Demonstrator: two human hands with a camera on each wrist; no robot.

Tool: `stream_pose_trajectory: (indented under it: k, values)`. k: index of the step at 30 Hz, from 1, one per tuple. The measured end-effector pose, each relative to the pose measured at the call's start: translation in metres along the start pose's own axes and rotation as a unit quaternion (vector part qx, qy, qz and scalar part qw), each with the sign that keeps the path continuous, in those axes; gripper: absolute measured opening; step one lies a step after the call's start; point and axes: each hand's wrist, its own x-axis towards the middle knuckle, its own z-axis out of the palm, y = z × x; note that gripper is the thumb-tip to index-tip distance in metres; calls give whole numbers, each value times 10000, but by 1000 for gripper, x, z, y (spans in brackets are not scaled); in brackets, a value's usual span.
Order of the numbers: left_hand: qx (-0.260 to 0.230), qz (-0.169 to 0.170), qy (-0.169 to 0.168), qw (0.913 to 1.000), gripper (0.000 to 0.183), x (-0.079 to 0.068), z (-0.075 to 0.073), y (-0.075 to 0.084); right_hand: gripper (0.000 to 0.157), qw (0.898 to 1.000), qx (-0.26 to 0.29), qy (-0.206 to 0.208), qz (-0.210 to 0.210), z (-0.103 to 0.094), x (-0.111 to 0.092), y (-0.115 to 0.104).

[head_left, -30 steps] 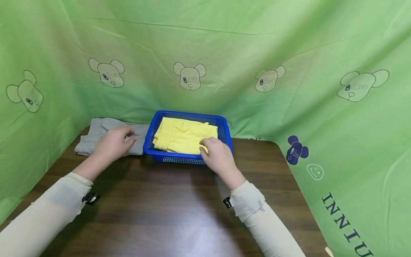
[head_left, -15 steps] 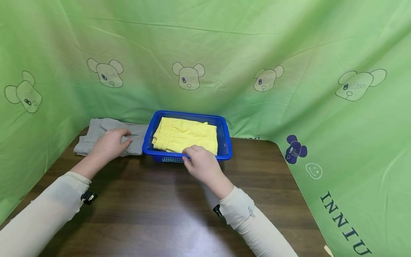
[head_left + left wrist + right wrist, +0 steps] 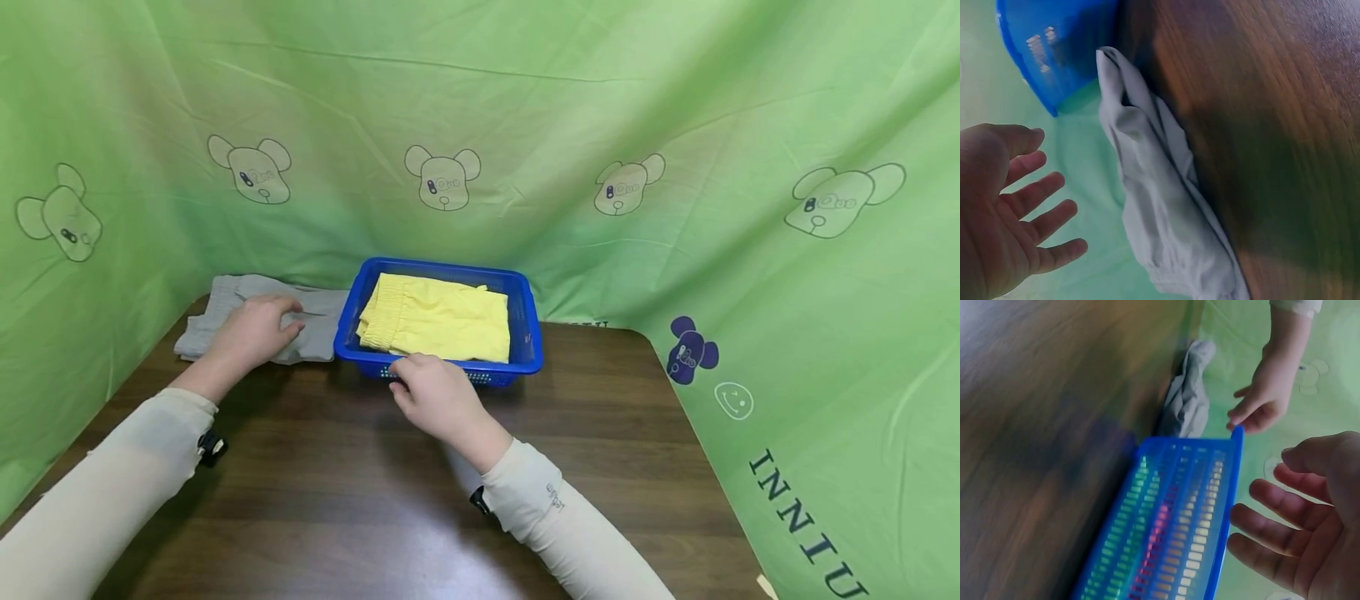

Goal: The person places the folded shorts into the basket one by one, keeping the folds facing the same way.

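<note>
My left hand (image 3: 258,329) hovers over a folded grey garment (image 3: 318,333) at the table's back left. In the left wrist view its fingers are spread and relaxed, apart from the grey cloth (image 3: 1147,162). Relaxed and holding nothing, my right hand (image 3: 437,396) is in front of the blue plastic basket (image 3: 531,333), overlapping its near rim in the head view. Folded inside that basket lies a yellow garment (image 3: 442,317) with a gathered elastic waistband at its left end. The right wrist view shows the right fingers (image 3: 1272,553) close by the rim of the slotted basket wall (image 3: 1172,519).
A brown wood-grain table (image 3: 360,517) lies under everything. Green fabric (image 3: 525,100) printed with bear heads hangs behind and at both sides, close behind the basket. The grey garment sits right against the basket's left side.
My right hand has moved left and toward me, from the basket's right front corner to the middle of its near side. The left hand stays nearly still over the grey garment.
</note>
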Motion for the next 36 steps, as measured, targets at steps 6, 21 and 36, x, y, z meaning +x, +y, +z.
stream_pose_trajectory:
  k: [6,21,36]
  values:
    - [140,-27,-224,9996,42,6,8,-11,17,9995,-35,-325,-50,10,8,-15]
    - [394,-511,-1158,9912,60,13,21,-48,18,9971,-124,-746,4,37,20,-33]
    - [322,-574,-1955,9785,63,20,33,-63,20,9949,-64,-1001,123,50,27,-37]
